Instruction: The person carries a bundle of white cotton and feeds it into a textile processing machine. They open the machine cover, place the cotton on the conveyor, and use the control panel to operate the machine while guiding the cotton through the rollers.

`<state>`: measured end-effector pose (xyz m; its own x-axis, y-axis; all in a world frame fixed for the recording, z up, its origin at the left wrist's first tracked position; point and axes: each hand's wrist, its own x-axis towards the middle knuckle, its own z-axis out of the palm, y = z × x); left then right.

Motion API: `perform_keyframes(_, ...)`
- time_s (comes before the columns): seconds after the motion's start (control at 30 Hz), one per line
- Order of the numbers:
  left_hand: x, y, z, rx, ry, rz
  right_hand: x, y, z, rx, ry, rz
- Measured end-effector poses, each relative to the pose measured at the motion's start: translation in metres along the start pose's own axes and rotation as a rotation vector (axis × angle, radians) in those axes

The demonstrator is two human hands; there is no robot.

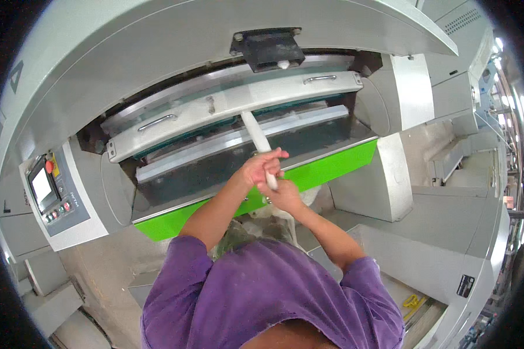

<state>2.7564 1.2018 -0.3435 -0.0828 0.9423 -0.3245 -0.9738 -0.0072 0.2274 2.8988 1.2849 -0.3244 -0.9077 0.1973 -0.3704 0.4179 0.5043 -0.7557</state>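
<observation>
A thick white fibre sliver (256,132) runs from beneath the white bar of the machine down toward me. My left hand (262,167) is wrapped round it near its lower end, with the index finger stretching out to the right. Just below, my right hand (286,196) closes on the sliver's lower end, and the two hands nearly touch. Part of the sliver is hidden behind my fingers. Both hands are in front of the machine's bright green front panel (337,168).
Overhead is a raised grey cover (157,64) with a black latch block (268,47). The white bar (233,102) carries two metal handles. A control panel (52,195) with a screen and buttons stands at left. Yellow scissors (412,301) lie at lower right.
</observation>
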Motion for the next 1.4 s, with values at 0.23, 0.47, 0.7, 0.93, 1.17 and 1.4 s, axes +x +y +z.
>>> perform_keyframes(0.23, 0.011, -0.002, -0.019, -0.144, 0.209, 0.323, -0.065, 0.059, -0.108, -0.697, 0.808, 0.330)
perform_keyframes(0.47, 0.046, -0.112, 0.047, -0.293, -0.165, 0.283, -0.029, 0.006, -0.040, 0.009, 0.717, -0.172)
perform_keyframes(0.7, 0.013, -0.088, 0.086, 0.053, 0.142, 0.200, -0.027, -0.035, -0.022, 0.199, 0.628, -0.024)
perform_keyframes(0.93, 0.048, -0.113, 0.114, 0.190, 0.169, 0.297, -0.033, -0.012, -0.081, 1.072, 0.581, 0.258)
perform_keyframes(1.17, 0.128, -0.140, 0.138, 0.252, 0.098, 0.185, -0.033, 0.038, -0.141, 1.245, 0.540, 0.138)
perform_keyframes(1.4, 0.219, -0.174, 0.187, 0.206, 0.120, 0.280, -0.038, 0.137, -0.227, 1.329, 0.482, 0.113)
